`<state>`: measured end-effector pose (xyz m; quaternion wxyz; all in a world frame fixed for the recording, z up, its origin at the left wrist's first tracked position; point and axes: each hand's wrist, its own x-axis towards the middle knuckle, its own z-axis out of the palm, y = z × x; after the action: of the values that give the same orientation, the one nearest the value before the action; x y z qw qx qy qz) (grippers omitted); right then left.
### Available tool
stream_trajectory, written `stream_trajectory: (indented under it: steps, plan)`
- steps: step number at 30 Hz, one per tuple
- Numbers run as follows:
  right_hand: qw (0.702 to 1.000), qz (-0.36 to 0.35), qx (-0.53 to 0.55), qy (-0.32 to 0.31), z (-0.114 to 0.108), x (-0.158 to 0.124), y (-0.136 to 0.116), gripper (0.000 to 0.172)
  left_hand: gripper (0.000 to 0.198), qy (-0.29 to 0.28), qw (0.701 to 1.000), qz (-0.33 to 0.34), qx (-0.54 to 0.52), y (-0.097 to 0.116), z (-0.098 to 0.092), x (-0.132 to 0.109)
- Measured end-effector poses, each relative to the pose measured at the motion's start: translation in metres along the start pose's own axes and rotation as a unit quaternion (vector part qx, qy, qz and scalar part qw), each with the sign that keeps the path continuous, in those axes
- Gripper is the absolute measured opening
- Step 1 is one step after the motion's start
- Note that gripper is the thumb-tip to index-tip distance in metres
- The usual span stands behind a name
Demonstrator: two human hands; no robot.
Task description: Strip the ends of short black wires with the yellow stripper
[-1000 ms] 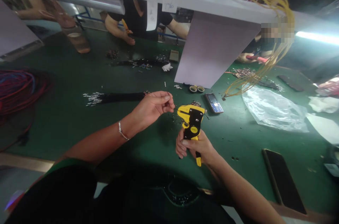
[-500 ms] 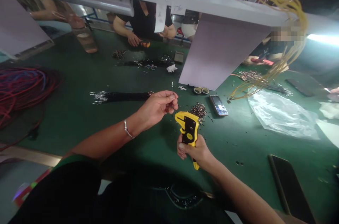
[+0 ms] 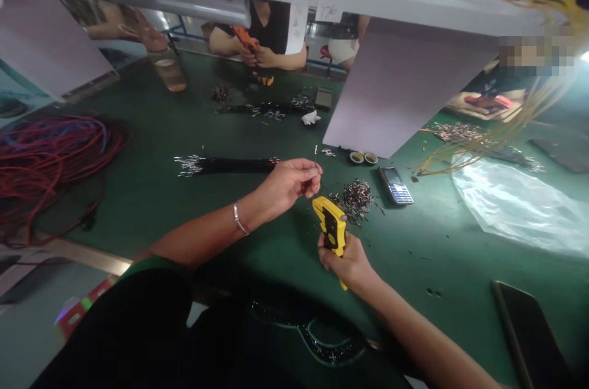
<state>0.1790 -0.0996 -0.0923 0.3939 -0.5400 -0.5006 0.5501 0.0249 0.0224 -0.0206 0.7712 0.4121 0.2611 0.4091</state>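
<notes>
Lower than a second ago, the yellow hand tool (image 3: 332, 226) now sits under the left fingertips and is turned edge-on, its head narrower to the camera.

At the far left a coil of red wire (image 3: 50, 156) lies on the green tabletop (image 3: 151, 205), with bare cloth between it and a bundle of black wires (image 3: 225, 164) whose metal ends point left. The left hand (image 3: 288, 183) comes in from the lower left on a long forearm with a thin bracelet at the wrist. Its fingers are pinched tight on a thin wire (image 3: 315, 153) that stands upright above them, near the bundle's right end.

Just below and right, the right hand (image 3: 347, 263) rises from the lower right with its fingers wrapped around the tool's handles, the head tilted up and left toward the pinched fingers but apart from them. A pile of small metal terminals (image 3: 354, 196) lies just beside the tool's head, and a keypad phone (image 3: 396, 184) lies beyond it. Open tabletop runs right to a clear plastic bag (image 3: 519, 205), and a dark slab (image 3: 529, 334) lies near the lower right edge.

Above centre, a paper tag (image 3: 327, 10) hangs from the shelf edge; its handwriting is too blurred to read.
</notes>
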Motion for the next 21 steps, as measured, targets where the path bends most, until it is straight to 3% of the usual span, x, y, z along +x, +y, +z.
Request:
stream_trajectory:
  steps: [21]
  plan:
    - [1.0, -0.014, -0.005, 0.025, 0.0051, 0.0006, 0.0018, 0.012, 0.003, 0.0, 1.0, -0.003, 0.011, -0.0042, -0.0023, -0.0007]
